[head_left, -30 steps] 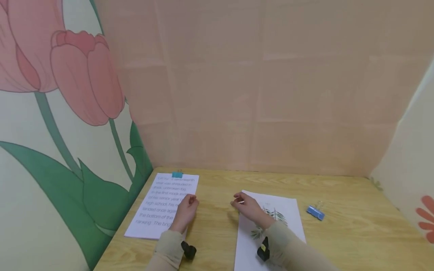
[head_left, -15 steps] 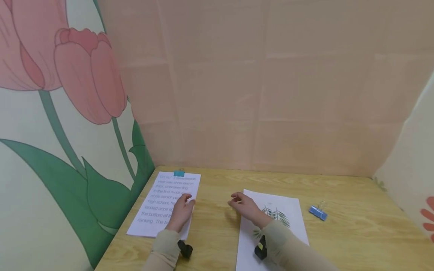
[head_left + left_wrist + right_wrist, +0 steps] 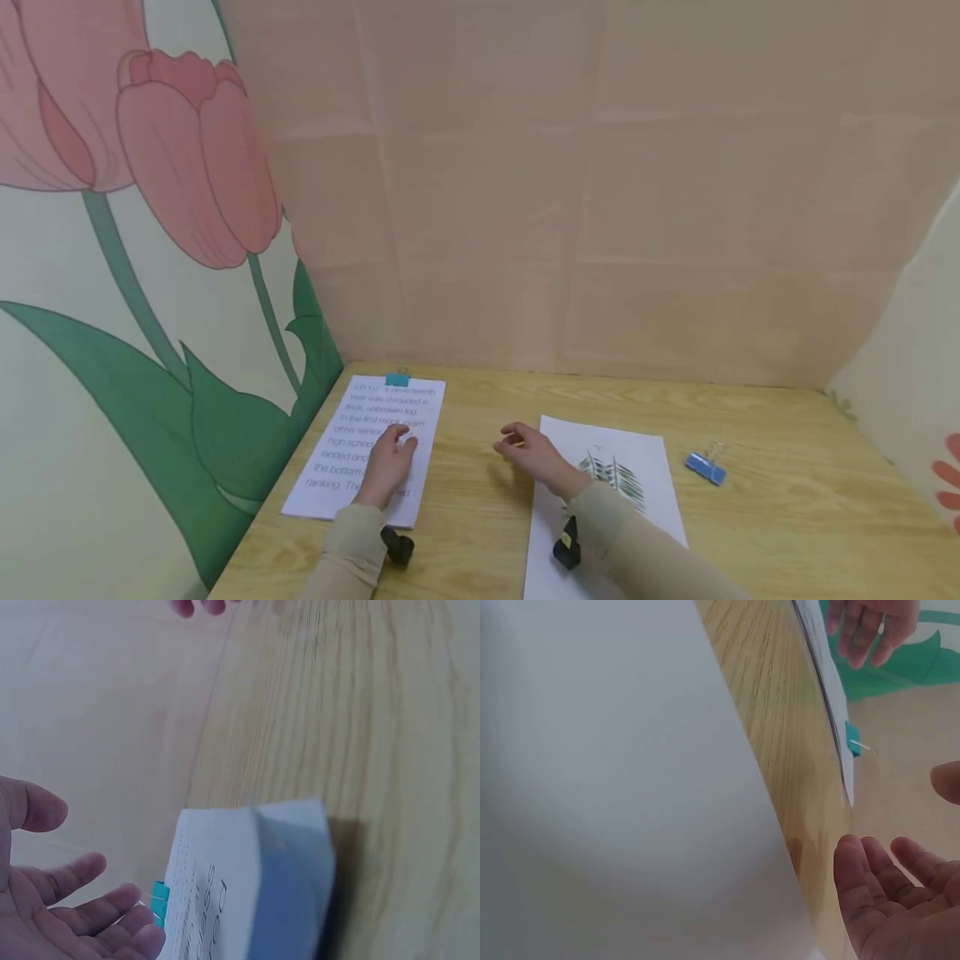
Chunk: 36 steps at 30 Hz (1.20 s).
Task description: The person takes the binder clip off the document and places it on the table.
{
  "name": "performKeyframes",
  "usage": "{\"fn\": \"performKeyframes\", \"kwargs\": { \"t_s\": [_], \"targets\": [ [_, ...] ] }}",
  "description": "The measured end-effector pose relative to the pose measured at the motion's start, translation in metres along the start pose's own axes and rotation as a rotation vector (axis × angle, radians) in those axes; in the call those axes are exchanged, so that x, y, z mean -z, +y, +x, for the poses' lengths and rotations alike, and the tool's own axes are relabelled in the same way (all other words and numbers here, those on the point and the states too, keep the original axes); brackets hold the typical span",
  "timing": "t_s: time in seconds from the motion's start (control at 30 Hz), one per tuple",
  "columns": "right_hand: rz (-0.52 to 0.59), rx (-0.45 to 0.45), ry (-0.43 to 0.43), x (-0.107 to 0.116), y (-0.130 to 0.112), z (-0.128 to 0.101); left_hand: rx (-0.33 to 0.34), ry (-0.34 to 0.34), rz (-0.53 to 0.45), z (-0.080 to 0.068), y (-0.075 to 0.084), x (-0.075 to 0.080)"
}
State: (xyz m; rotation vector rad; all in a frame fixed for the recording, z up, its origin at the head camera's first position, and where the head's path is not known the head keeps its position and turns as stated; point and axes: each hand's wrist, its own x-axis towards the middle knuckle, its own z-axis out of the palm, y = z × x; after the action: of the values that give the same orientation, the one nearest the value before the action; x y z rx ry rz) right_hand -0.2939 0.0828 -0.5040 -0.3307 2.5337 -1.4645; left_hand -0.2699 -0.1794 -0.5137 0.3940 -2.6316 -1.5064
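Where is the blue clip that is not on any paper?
In the head view, the blue clip lies on the table, right of the leaf sheet.

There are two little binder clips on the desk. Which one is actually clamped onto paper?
The teal clip, at the top edge of the printed text pages by the flower wall. The blue clip lies loose on the bare wooden table, right of the leaf-picture sheet.

Text stack: white printed paper stack (image 3: 367, 446), flat at table's left, teal binder clip (image 3: 397, 380) on its far edge.
Leaf sheet: white paper sheet with green leaf print (image 3: 611, 492), flat, right of it.
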Motion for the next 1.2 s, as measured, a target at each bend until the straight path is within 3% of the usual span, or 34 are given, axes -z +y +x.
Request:
{"fn": "performKeyframes", "kwargs": {
  "t_s": [0.63, 0.87, 1.2],
  "targets": [
    [-0.022, 0.005, -0.032, -0.014, -0.008, 0.011, 0.032, 0.004, -0.032, 0.003, -0.008, 0.017],
    [-0.042, 0.041, -0.044, -0.021, -0.01, 0.016, 0.016, 0.027, -0.034, 0.006, -0.013, 0.023],
    [-0.092, 0.085, -0.045, -0.034, -0.016, 0.021, 0.046, 0.037, -0.028, 0.006, -0.021, 0.035]
  ]
}}
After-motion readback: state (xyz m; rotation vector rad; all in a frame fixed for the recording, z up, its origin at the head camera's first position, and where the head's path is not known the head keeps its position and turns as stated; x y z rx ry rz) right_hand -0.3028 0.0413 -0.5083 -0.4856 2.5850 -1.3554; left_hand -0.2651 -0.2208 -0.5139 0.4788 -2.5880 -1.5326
